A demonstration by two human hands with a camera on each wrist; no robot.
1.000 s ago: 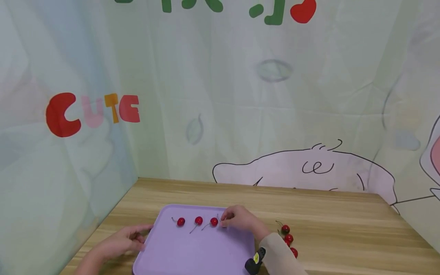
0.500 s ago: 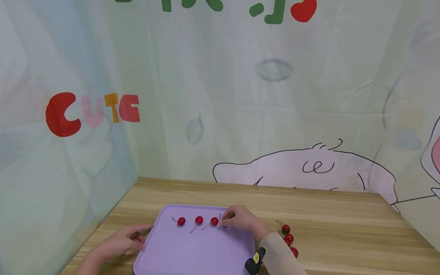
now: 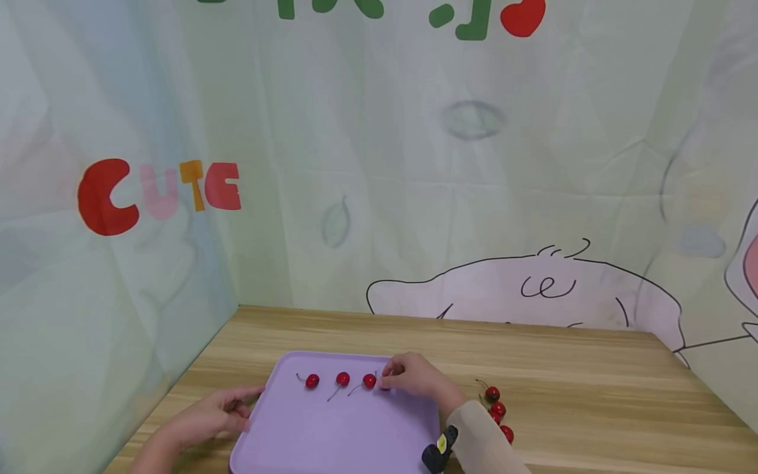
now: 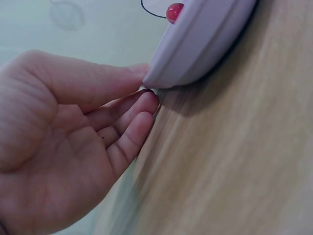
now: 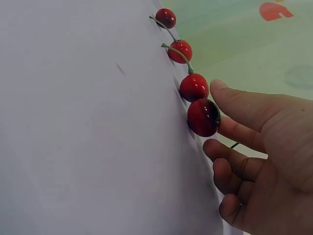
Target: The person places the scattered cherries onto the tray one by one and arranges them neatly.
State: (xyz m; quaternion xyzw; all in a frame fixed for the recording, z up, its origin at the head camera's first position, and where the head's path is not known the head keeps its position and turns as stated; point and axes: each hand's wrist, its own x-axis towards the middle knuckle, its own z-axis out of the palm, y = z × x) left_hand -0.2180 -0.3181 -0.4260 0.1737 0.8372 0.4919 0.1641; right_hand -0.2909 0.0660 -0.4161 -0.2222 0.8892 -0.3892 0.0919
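A lilac tray (image 3: 331, 434) lies on the wooden table with three red cherries in a row near its far edge: a left one (image 3: 312, 381), a middle one (image 3: 343, 379) and a right one (image 3: 369, 381), all with stems. My right hand (image 3: 411, 375) is at the right end of this row, its thumb and index finger around a fourth, darker cherry (image 5: 203, 117), which meets its neighbour in the right wrist view. At the tray's left side my left hand (image 3: 207, 416) grips the edge, thumb against the rim (image 4: 146, 81) and the other fingers curled below.
Several more cherries (image 3: 497, 411) sit in a cluster on the table (image 3: 568, 375), right of the tray and beside my right sleeve (image 3: 482, 438). A printed cloth (image 3: 367, 164) hangs behind the table and along its left side.
My right hand has shifted very slightly left, and the fourth cherry has come closer to the third. The left hand and the tray stay where they were.
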